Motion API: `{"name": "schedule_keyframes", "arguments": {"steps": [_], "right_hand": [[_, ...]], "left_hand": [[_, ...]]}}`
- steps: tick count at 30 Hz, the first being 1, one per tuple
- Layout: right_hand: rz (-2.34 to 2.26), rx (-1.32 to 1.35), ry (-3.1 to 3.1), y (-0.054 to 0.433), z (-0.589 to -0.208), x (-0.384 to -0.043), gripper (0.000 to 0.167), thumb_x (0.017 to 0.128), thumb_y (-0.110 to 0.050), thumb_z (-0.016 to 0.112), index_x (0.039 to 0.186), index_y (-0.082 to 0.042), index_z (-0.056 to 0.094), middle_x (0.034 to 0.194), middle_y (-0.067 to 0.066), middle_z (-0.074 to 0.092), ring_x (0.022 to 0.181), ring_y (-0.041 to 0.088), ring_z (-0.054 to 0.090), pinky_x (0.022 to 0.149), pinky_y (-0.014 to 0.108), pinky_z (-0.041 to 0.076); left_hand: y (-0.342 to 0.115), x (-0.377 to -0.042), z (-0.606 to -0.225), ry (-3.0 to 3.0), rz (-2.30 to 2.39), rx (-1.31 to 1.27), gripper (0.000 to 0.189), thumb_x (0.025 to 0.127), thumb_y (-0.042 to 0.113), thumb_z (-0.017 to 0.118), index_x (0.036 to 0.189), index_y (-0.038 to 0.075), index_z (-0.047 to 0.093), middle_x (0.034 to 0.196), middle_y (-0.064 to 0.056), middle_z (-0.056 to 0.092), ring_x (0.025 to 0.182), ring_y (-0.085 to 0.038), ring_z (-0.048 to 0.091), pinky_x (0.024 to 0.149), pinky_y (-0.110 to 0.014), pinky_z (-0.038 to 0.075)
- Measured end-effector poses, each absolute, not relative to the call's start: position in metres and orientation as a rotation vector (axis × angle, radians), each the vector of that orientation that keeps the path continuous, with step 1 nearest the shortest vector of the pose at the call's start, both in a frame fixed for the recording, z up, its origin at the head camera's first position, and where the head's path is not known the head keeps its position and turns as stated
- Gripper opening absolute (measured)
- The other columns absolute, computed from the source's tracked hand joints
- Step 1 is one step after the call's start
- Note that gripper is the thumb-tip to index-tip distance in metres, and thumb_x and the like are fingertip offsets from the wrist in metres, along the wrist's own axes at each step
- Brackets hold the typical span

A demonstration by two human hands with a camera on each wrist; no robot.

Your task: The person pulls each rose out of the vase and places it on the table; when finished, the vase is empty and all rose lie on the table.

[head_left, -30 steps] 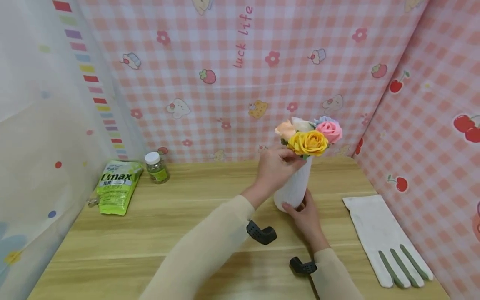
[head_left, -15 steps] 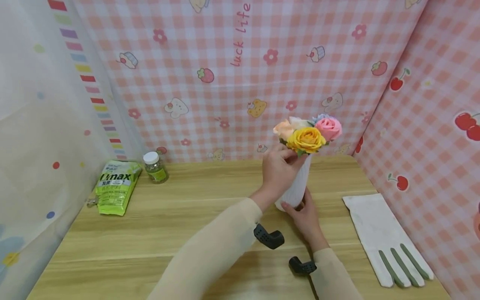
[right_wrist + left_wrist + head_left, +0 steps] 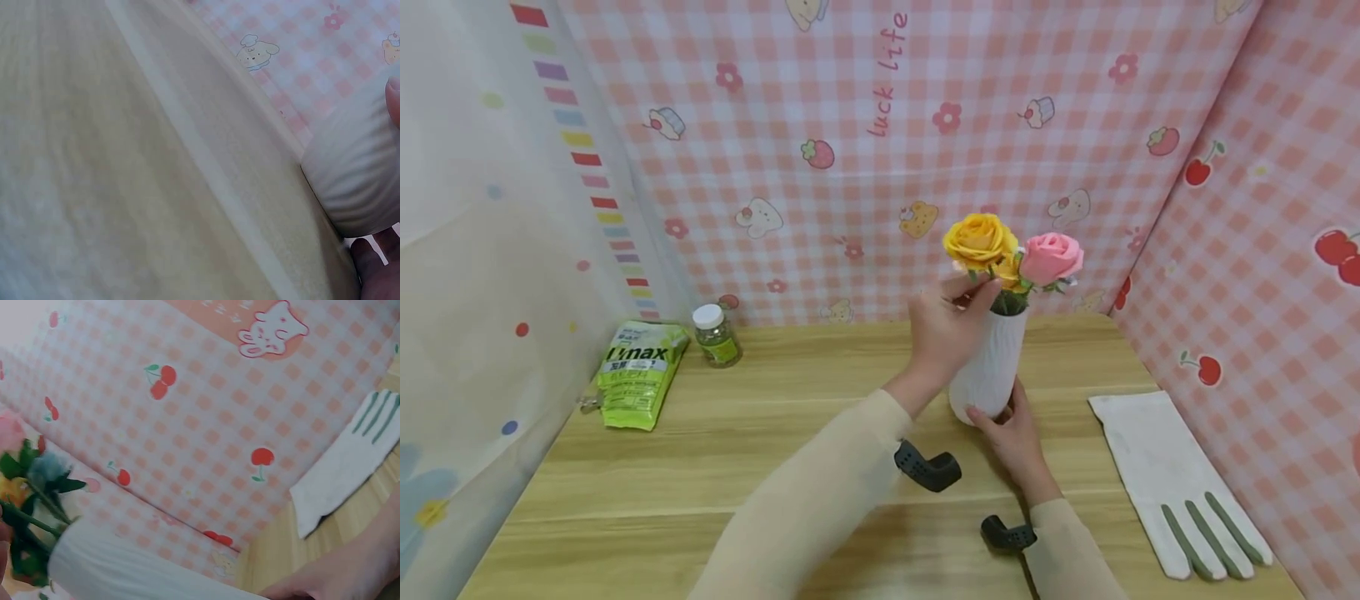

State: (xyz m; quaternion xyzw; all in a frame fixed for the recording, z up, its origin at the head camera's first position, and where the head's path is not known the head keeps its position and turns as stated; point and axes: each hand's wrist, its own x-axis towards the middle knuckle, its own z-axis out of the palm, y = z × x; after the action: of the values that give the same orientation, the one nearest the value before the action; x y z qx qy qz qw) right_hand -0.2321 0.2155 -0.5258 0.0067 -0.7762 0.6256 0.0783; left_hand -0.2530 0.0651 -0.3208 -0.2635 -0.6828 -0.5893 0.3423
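Between thumb and fingers, my left hand [image 3: 951,325] pinches the stem just under a yellow rose [image 3: 979,240], above the mouth of a white ribbed vase [image 3: 988,371]. Lower in the bunch is a second yellow flower [image 3: 1009,271], with a pink rose [image 3: 1051,258] to its right. The left wrist view also shows a blue flower [image 3: 47,469] and a green stem [image 3: 28,517] at the vase's mouth. My right hand [image 3: 1015,437] grips the vase near its base; in the right wrist view the thumb and fingers lie about the ribbed wall. The left hand hides part of the bunch.
A green and white packet [image 3: 640,375] and a small jar with a white lid [image 3: 717,335] stand at the back left of the wooden table [image 3: 647,508]. On the right lies a white glove with green stripes [image 3: 1180,483]. Checked cloth walls close off the back and right.
The yellow rose has risen and shifted left with my left hand, uncovering the vase's mouth and a second yellow flower. My right hand keeps its hold on the vase base.
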Motion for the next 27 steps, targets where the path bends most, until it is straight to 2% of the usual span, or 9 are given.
{"name": "schedule_keyframes", "arguments": {"steps": [5,11,12,18,19,22,27], "right_hand": [[1.831,0.045,-2.312,0.215,-0.528,-0.231,0.093,0.083,-0.034,0.076,0.153,-0.029,0.016,0.149,0.007,0.034,0.129,0.03,0.042,0.1,0.048,0.039],[1.808,0.061,-2.321,0.213,-0.527,-0.23,0.091,0.084,-0.033,0.076,0.153,-0.028,0.017,0.147,0.01,0.037,0.128,0.03,0.044,0.098,0.047,0.042],[1.81,0.063,-2.321,0.213,-0.527,-0.23,0.092,0.084,-0.033,0.076,0.153,-0.028,0.017,0.147,0.01,0.037,0.128,0.03,0.044,0.098,0.047,0.042],[1.838,0.066,-2.319,0.215,-0.526,-0.231,0.091,0.084,-0.033,0.075,0.153,-0.026,0.016,0.147,0.009,0.036,0.128,0.028,0.043,0.096,0.031,0.043],[1.84,0.065,-2.318,0.215,-0.526,-0.231,0.091,0.084,-0.033,0.075,0.153,-0.026,0.017,0.147,0.009,0.036,0.128,0.027,0.043,0.095,0.029,0.043],[1.842,0.068,-2.305,0.216,-0.527,-0.232,0.091,0.084,-0.032,0.075,0.153,-0.027,0.017,0.147,0.009,0.036,0.129,0.027,0.042,0.098,0.035,0.042],[1.828,0.076,-2.3,0.216,-0.529,-0.233,0.09,0.085,-0.03,0.075,0.153,-0.027,0.017,0.148,0.009,0.035,0.129,0.028,0.041,0.101,0.046,0.038]], "left_hand": [[0.048,-0.254,-0.304,-1.65,-1.537,-0.691,0.017,0.087,0.014,0.073,0.092,-0.003,0.075,0.081,-0.012,0.073,0.063,-0.014,0.067,0.059,-0.021,0.054],[0.016,-0.249,-0.279,-1.563,-1.642,-0.565,0.018,0.089,0.014,0.07,0.086,-0.003,0.072,0.078,-0.011,0.072,0.062,-0.014,0.064,0.054,-0.024,0.052],[0.01,-0.249,-0.276,-1.547,-1.675,-0.541,0.019,0.09,0.015,0.07,0.086,-0.004,0.071,0.078,-0.011,0.071,0.063,-0.018,0.065,0.054,-0.025,0.052],[-0.026,-0.249,-0.267,-1.435,-1.866,-0.397,0.022,0.093,0.017,0.066,0.084,-0.003,0.069,0.075,-0.011,0.068,0.068,-0.025,0.064,0.065,-0.032,0.054],[-0.031,-0.249,-0.267,-1.418,-1.901,-0.368,0.02,0.093,0.016,0.065,0.084,-0.001,0.069,0.075,-0.011,0.067,0.068,-0.022,0.063,0.066,-0.032,0.054],[-0.045,-0.249,-0.271,-1.398,-1.968,-0.28,0.017,0.093,0.015,0.065,0.085,0.0,0.069,0.075,-0.012,0.067,0.068,-0.022,0.064,0.066,-0.031,0.053],[-0.065,-0.245,-0.284,-1.397,-2.005,-0.173,0.017,0.093,0.012,0.064,0.088,-0.004,0.068,0.075,-0.011,0.067,0.068,-0.02,0.064,0.065,-0.028,0.053]]}}
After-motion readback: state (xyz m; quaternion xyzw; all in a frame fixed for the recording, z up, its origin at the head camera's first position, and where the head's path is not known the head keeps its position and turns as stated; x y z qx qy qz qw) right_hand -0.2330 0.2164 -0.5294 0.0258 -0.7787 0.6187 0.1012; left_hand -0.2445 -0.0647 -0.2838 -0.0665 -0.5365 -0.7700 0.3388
